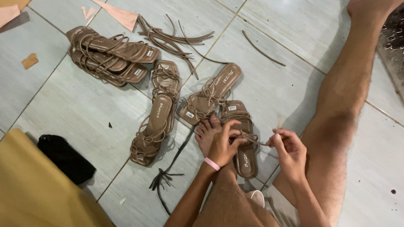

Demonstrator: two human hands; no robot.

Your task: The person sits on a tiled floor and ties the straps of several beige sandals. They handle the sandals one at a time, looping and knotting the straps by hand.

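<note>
Sandal [244, 146], brown with thin straps, lies on the tiled floor [88, 109] just beside the person's bare foot [207, 130]. Left hand [224, 143] rests on its straps, fingers curled together over them. Right hand [286, 147] pinches a thin strap end [259, 142] between fingertips. More sandals [162, 110] lie beyond; loose straps [170, 37] sit farther off. Tan sheet [28, 204] lies at left.
</note>
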